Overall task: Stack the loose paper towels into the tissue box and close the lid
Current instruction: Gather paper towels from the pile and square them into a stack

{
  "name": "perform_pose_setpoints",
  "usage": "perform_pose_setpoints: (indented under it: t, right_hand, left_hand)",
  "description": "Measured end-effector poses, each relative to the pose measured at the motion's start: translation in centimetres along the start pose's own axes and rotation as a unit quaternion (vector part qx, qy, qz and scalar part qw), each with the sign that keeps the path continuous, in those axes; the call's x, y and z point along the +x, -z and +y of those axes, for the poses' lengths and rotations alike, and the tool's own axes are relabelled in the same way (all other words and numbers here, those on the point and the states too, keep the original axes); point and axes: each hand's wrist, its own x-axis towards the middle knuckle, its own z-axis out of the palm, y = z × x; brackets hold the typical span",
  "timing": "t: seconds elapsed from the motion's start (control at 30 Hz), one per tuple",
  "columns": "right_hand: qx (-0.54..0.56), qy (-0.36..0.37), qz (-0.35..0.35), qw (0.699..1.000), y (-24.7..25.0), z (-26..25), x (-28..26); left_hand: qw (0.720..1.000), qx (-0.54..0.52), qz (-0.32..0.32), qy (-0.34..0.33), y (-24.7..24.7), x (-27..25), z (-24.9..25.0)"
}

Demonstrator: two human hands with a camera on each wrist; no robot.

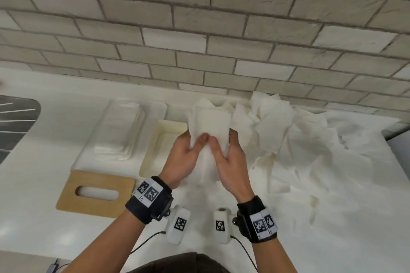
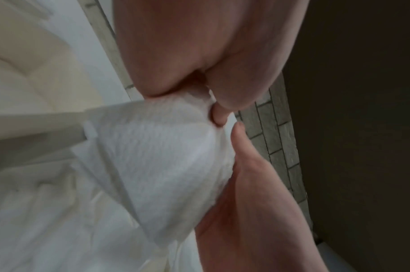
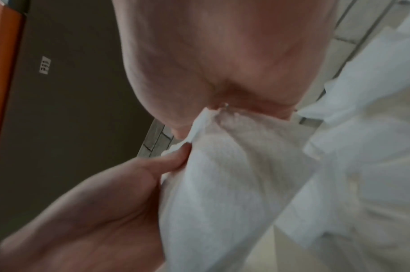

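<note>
White paper towel, folded, is held up between my hands; my left hand and right hand each pinch it by its near edge, thumbs on top, above the desk; I judge I am squaring one sheet before loading it; the tissue box sits open just left of my hands, its wooden lid lying nearer me; the loose pile waits to the right; next, lower it flat into the box.

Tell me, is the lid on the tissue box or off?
Off. The wooden lid with the slot lies flat on the counter, in front of the open cream box, apart from it.
</note>
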Motion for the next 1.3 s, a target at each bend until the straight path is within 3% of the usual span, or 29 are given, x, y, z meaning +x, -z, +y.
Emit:
perform_pose_setpoints:
  t: [0.13,0.27,0.43,0.57,0.67,0.77,0.83,0.93,1.03,1.17,1.23,1.3]
  right_hand:
    - [0.002,-0.017,-0.018,1.0,-2.5,0.1,-2.3]
    - [0.02,-0.043,-0.028,0.998,-5.0,0.2,-3.4]
    - [-0.021,-0.04,-0.063,0.997,-7.2,-0.3,-4.1]
    - [0.006,-0.021,-0.037,0.999,-9.5,-0.9,-5.1]
    - [0.002,0.023,-0.011,1.0,-10.1,-1.1,-5.4]
    - [-0.098,0.045,-0.012,0.994,-12.1,-0.1,-4.1]
    - [-0.147,-0.006,-0.018,0.989,-14.2,1.4,-2.3]
    - [-0.214,-0.095,-0.061,0.97,-17.3,3.0,0.5]
    - [-0.284,-0.165,-0.139,0.934,-19.1,2.9,1.8]
    - [-0.351,-0.18,-0.189,0.899,-19.3,2.0,1.9]
    - [-0.354,-0.179,-0.187,0.899,-17.8,1.3,1.9]
    - [-0.351,-0.125,-0.133,0.919,-14.3,0.5,1.7]
  left_hand:
    - [0.994,-0.083,0.057,0.051,3.9,0.0,0.3]
    - [0.99,-0.093,0.089,0.053,7.2,0.4,-0.2]
    - [0.988,-0.122,0.064,0.072,9.4,0.5,-0.9]
    - [0.985,-0.127,0.062,0.099,10.3,1.5,-1.8]
    - [0.993,-0.045,0.061,0.086,11.7,2.7,-1.9]
    - [0.984,0.155,0.074,0.051,14.0,3.5,-2.4]
    - [0.962,0.258,0.063,0.063,15.5,3.4,-4.1]
    - [0.92,0.368,-0.008,0.136,16.3,2.1,-7.2]
    - [0.895,0.42,-0.037,0.144,15.9,0.8,-8.9]
    - [0.889,0.438,-0.016,0.135,15.2,0.3,-9.2]
    - [0.89,0.437,-0.01,0.132,15.1,0.1,-9.1]
    - [0.894,0.432,0.002,0.114,15.1,-0.2,-8.7]
